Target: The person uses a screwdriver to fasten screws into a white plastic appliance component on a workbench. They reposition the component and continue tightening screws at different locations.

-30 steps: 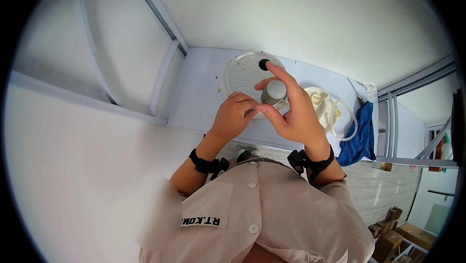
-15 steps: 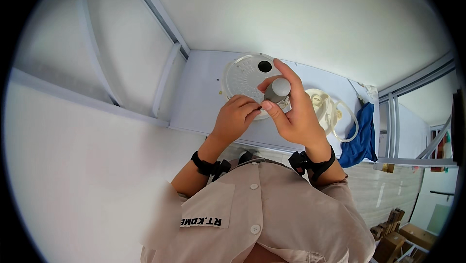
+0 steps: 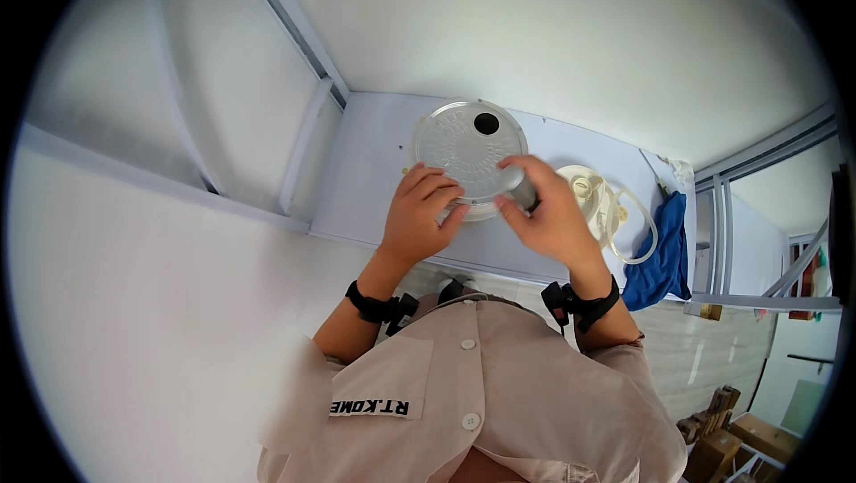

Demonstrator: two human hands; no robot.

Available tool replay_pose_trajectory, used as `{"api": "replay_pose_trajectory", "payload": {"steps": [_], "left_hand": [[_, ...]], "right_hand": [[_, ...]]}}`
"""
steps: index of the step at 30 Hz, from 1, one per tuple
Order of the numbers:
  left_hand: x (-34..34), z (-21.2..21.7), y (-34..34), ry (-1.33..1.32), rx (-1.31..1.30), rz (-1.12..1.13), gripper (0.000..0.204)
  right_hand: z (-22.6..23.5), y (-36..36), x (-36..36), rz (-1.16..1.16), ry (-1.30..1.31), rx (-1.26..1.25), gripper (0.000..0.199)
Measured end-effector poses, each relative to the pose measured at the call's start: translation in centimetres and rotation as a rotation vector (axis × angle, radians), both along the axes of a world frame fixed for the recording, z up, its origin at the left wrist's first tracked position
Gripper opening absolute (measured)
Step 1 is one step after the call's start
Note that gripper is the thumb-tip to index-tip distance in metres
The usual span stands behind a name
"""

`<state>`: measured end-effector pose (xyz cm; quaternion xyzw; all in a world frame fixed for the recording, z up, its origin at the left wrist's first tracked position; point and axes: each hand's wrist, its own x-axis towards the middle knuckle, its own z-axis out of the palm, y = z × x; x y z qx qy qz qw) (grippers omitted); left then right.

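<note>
A round silver lid-like disc [image 3: 459, 148] with an embossed ring pattern and a dark round hole lies on the table. My left hand [image 3: 419, 211] rests at its near left rim, fingers spread and slightly curved, with nothing visible in them. My right hand [image 3: 553, 220] is wrapped around a grey cylinder [image 3: 515, 187], which tilts beside the disc's near right rim. The cylinder is blurred and its lower end is hidden, so its kind cannot be told. Beneath the disc's near edge a pale round rim [image 3: 480, 210] shows.
To the right of my right hand sits a cream plastic part [image 3: 584, 181] with a looped pale hose [image 3: 654, 231]. A blue cloth [image 3: 664, 255] hangs over the table's right end. Metal frame bars [image 3: 308, 148] stand at the left of the white table [image 3: 366, 171].
My right hand has lowered and tipped the grey cylinder down beside the disc. My left hand has parted from the cylinder, its fingers spreading onto the disc's rim.
</note>
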<state>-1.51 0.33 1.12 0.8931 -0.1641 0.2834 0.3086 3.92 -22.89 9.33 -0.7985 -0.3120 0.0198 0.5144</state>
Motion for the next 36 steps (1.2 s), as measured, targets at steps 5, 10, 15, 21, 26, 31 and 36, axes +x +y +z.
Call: {"api": "replay_pose_trajectory", "payload": {"steps": [5,10,15,21,26,31,36], "left_hand": [[-0.1,0.0,2.0,0.019,0.080,0.041,0.023],[0.6,0.6,2.7,0.079,0.079,-0.003,0.023],[0.5,0.1,2.3,0.099,0.087,-0.019,0.022],[-0.2,-0.1,2.1,0.111,0.005,-0.027,0.032],[-0.1,0.0,3.6,0.030,0.079,0.039,0.042],[0.2,-0.5,2.8,0.030,0.082,0.052,0.033],[0.0,-0.7,1.7,0.006,0.058,0.072,0.027]], "right_hand": [[-4.8,1.2,-0.7,0.062,-0.157,-0.161,0.040],[-7.1,1.8,-0.2,0.034,-0.209,-0.224,0.039],[-6.8,1.9,0.1,-0.052,-0.164,-0.277,0.037],[-7.1,0.4,1.3,-0.101,-0.226,-0.245,0.043],[-6.9,-1.1,3.0,-0.033,-0.186,-0.172,0.048],[-7.2,-2.1,4.4,0.018,-0.131,-0.156,0.049],[-7.0,-2.5,4.2,-0.009,-0.105,-0.192,0.046]]}}
